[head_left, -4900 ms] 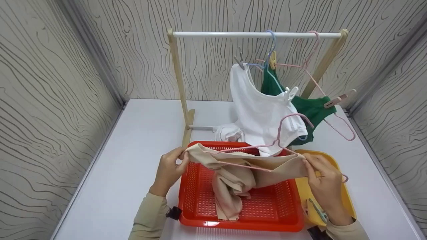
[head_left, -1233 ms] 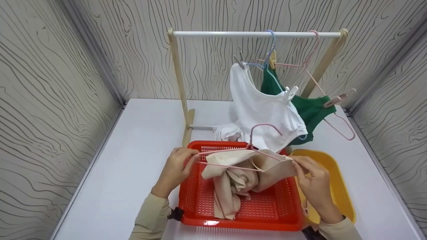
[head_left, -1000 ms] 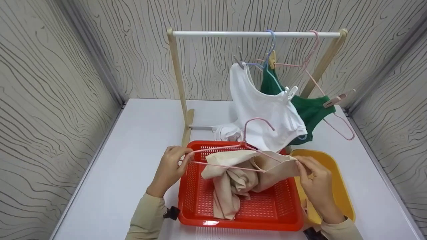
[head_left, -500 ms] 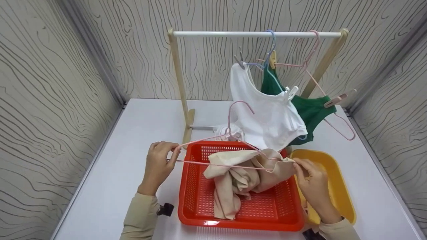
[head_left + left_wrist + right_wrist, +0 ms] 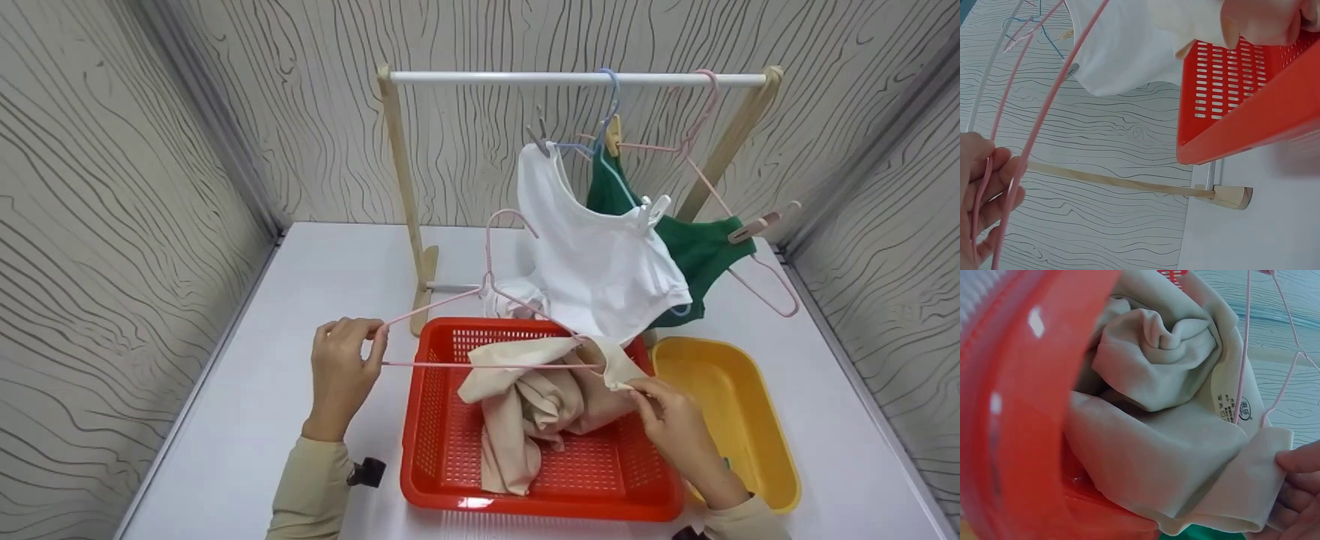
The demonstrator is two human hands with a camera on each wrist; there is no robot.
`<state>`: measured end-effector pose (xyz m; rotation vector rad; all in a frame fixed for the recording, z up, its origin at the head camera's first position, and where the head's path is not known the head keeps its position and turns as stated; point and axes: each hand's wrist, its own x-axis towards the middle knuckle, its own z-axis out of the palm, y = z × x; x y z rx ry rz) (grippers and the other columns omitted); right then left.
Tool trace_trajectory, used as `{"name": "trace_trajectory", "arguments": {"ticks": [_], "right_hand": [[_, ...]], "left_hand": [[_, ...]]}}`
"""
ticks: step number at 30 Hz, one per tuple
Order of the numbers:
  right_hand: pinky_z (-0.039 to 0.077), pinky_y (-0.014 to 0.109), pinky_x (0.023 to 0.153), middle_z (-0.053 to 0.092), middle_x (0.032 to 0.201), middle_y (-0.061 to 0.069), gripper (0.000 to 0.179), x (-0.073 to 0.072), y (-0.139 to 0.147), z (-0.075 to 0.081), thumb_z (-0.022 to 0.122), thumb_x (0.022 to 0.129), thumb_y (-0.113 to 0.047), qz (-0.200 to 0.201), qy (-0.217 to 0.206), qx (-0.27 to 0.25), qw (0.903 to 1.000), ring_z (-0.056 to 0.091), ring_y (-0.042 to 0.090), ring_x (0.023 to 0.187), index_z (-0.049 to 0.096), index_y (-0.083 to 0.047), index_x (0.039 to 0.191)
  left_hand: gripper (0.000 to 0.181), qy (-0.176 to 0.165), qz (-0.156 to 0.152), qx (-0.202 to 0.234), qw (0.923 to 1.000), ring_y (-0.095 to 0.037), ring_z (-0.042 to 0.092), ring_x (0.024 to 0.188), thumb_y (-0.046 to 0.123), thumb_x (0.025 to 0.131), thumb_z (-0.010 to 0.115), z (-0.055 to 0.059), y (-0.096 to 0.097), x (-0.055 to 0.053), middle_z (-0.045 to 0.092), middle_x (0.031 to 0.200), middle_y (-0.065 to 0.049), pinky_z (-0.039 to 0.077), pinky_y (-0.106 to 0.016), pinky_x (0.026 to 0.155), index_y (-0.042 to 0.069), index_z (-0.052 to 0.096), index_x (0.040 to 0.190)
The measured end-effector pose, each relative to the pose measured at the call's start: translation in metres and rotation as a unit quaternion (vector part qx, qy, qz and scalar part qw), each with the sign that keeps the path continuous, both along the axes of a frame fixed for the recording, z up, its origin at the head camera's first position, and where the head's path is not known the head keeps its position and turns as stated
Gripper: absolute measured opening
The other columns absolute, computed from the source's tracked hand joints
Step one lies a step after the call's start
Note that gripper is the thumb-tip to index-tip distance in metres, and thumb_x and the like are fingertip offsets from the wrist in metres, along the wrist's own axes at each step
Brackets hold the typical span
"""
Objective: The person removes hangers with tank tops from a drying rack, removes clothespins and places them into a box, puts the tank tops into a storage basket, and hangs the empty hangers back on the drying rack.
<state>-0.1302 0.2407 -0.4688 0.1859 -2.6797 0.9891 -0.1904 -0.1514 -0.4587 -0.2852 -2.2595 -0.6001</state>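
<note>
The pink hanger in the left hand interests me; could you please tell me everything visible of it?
The pink hanger is slender, seemingly coated wire, with a curved hook, two sloping arms and a straight lower bar. It is held hook upward, partly over the red basket; the left hand grips one end, and the other end sits inside an opening of the beige garment.

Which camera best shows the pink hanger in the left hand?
The head view: there the pink hanger shows its hook and most bars. Left wrist shows bars by the left hand; right wrist, twisted neck and bars meeting beige cloth.
</note>
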Motion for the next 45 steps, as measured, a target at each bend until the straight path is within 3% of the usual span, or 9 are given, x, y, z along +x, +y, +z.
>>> {"name": "trace_trajectory", "arguments": {"ticks": [4, 9, 17, 22, 25, 29, 39, 42, 45], "right_hand": [[0.057, 0.042, 0.081, 0.074, 0.099, 0.013, 0.017, 0.001, -0.003, -0.002, 0.068, 0.084, 0.001, 0.009, -0.059, 0.015, 0.9981, 0.068, 0.025, 0.087, 0.072, -0.002, 0.1], [0.055, 0.044, 0.088, 0.072, 0.102, 0.01, 0.017, 0.0, -0.004, -0.002, 0.065, 0.087, -0.002, 0.018, -0.145, 0.041, 0.9884, 0.065, 0.022, 0.092, 0.072, -0.007, 0.102], [0.057, 0.045, 0.088, 0.068, 0.092, 0.003, 0.013, -0.002, -0.001, -0.006, 0.065, 0.087, -0.005, 0.053, -0.208, 0.054, 0.9752, 0.06, 0.018, 0.086, 0.072, -0.013, 0.095], [0.057, 0.049, 0.087, 0.07, 0.1, 0.012, 0.017, -0.005, 0.004, -0.01, 0.065, 0.088, -0.004, 0.042, -0.224, 0.065, 0.9716, 0.062, 0.024, 0.087, 0.072, -0.005, 0.103], [0.058, 0.046, 0.082, 0.07, 0.105, 0.019, 0.022, -0.008, 0.007, -0.01, 0.063, 0.088, -0.002, 0.022, -0.217, 0.068, 0.9736, 0.062, 0.026, 0.086, 0.069, 0.001, 0.109], [0.058, 0.038, 0.072, 0.07, 0.097, 0.021, 0.021, -0.01, 0.013, -0.007, 0.061, 0.09, -0.003, -0.025, -0.186, 0.053, 0.9809, 0.059, 0.024, 0.079, 0.067, 0.005, 0.108], [0.057, 0.051, 0.084, 0.066, 0.108, 0.032, 0.03, -0.011, 0.029, 0.002, 0.05, 0.098, -0.008, -0.098, -0.116, 0.009, 0.9884, 0.063, 0.039, 0.088, 0.059, 0.012, 0.118], [0.057, 0.05, 0.085, 0.066, 0.109, 0.03, 0.028, -0.01, 0.027, 0.002, 0.051, 0.097, -0.008, -0.086, -0.104, -0.001, 0.9909, 0.064, 0.039, 0.091, 0.061, 0.01, 0.117], [0.057, 0.047, 0.086, 0.065, 0.115, 0.025, 0.021, -0.008, 0.017, -0.003, 0.056, 0.094, -0.004, -0.04, -0.098, -0.002, 0.9944, 0.064, 0.038, 0.099, 0.065, 0.006, 0.11]], "left_hand": [[0.011, 0.007, 0.012, 0.004, 0.9999, -0.023, 0.064, 0.073, 0.014, 0.084, 0.072, 0.0, -0.003, 0.0, 0.071, 0.075, -0.01, 0.049, -0.049, 0.085, 0.003, 0.07, 0.085], [0.012, 0.012, 0.027, 0.003, 0.9996, -0.024, 0.064, 0.072, 0.013, 0.084, 0.072, 0.002, -0.007, 0.001, 0.071, 0.074, -0.011, 0.049, -0.05, 0.085, 0.002, 0.07, 0.085], [0.012, 0.014, 0.038, -0.002, 0.9992, -0.026, 0.065, 0.073, 0.013, 0.085, 0.071, 0.004, -0.013, 0.002, 0.071, 0.075, -0.012, 0.048, -0.051, 0.084, 0.001, 0.07, 0.085], [0.01, 0.025, 0.034, -0.002, 0.9991, -0.026, 0.064, 0.073, 0.011, 0.084, 0.071, 0.006, -0.02, 0.003, 0.071, 0.074, -0.011, 0.046, -0.05, 0.083, 0.001, 0.069, 0.085], [0.009, 0.033, 0.028, -0.002, 0.9991, -0.026, 0.064, 0.073, 0.009, 0.083, 0.072, 0.008, -0.024, 0.004, 0.07, 0.074, -0.011, 0.046, -0.05, 0.082, 0.001, 0.069, 0.085], [0.007, 0.045, 0.015, 0.007, 0.9989, -0.025, 0.062, 0.071, 0.007, 0.082, 0.072, 0.01, -0.03, 0.006, 0.069, 0.072, -0.011, 0.044, -0.05, 0.082, 0.001, 0.068, 0.083], [0.005, 0.054, 0.0, 0.037, 0.9978, -0.024, 0.06, 0.068, 0.005, 0.082, 0.071, 0.015, -0.042, 0.007, 0.067, 0.068, -0.009, 0.042, -0.047, 0.081, 0.001, 0.067, 0.083], [0.005, 0.063, 0.012, 0.055, 0.9964, -0.024, 0.06, 0.065, 0.003, 0.082, 0.07, 0.016, -0.044, 0.007, 0.067, 0.066, -0.01, 0.041, -0.043, 0.079, 0.0, 0.067, 0.083], [0.005, 0.077, 0.029, 0.069, 0.9942, -0.025, 0.059, 0.062, 0.002, 0.082, 0.07, 0.016, -0.043, 0.005, 0.067, 0.065, -0.011, 0.042, -0.041, 0.076, -0.001, 0.067, 0.082]]}}
